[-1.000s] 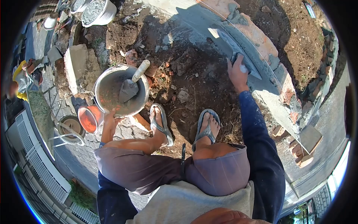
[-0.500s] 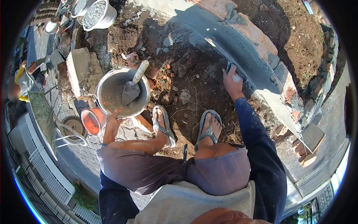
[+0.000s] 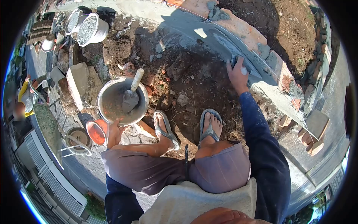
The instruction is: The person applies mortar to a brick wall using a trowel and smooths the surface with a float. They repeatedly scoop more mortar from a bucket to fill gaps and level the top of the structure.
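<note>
My right hand [image 3: 238,75] is closed around a dark hand float [image 3: 234,59], mostly hidden by the fingers, with a pale part showing near the palm. It rests against the wet grey mortar face [image 3: 214,41] of a low brick wall. Below on the left, my left hand [image 3: 113,130] grips the near rim of a round mortar bucket [image 3: 108,116]. In that bucket lies a pointed trowel [image 3: 130,100], its pale wooden handle [image 3: 137,79] leaning over the far rim.
A string line [image 3: 238,40] runs along the wall top. White buckets of mortar [image 3: 97,35] stand upper left, near a concrete block [image 3: 80,80]. Beside my left hand are an orange bucket [image 3: 97,132] and a wheelbarrow [image 3: 46,128]. Another person [image 3: 25,99] is at far left.
My right hand has moved up and further onto the mortar face with the float, where pale streaks now show. My left hand stays on the bucket. The view has shifted slightly.
</note>
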Demonstrator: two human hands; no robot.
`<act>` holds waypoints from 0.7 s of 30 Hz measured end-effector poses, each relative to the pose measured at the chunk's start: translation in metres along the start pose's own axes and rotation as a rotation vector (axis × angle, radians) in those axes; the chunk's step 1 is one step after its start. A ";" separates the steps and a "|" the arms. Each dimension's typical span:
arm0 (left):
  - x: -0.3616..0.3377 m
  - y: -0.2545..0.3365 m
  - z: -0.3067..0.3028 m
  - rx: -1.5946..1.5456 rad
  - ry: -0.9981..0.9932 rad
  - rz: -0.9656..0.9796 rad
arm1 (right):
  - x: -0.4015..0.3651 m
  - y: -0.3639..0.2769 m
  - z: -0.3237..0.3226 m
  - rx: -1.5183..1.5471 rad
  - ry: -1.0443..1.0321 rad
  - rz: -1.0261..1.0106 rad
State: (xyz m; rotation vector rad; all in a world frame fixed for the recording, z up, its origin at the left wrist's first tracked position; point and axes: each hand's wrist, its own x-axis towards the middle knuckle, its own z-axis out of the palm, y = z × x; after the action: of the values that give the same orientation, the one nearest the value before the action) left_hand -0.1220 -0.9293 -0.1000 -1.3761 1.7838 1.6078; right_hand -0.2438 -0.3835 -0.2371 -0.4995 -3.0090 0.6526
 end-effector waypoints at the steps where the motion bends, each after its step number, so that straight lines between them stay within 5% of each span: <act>1: 0.002 -0.002 -0.003 0.010 -0.015 0.012 | -0.006 0.010 -0.009 0.054 -0.001 0.041; 9: 0.006 0.002 0.000 0.035 0.000 0.027 | -0.074 0.124 -0.055 0.164 0.146 0.214; 13: 0.021 -0.006 -0.017 0.054 -0.020 0.035 | -0.115 0.189 -0.067 -0.142 0.152 0.301; 17: 0.019 -0.006 -0.020 0.046 -0.001 0.042 | -0.147 0.196 -0.066 -0.106 0.064 0.356; 20: 0.029 -0.006 -0.028 -0.050 0.025 -0.042 | -0.151 0.217 -0.030 0.070 0.049 0.336; 21: 0.028 -0.003 -0.023 -0.033 0.007 -0.044 | -0.135 0.183 -0.048 -0.090 0.088 0.099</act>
State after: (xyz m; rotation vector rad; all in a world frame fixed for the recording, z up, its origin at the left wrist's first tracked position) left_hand -0.1249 -0.9609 -0.1172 -1.4277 1.7262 1.6185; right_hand -0.0564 -0.2490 -0.2613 -0.6668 -2.9566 0.4877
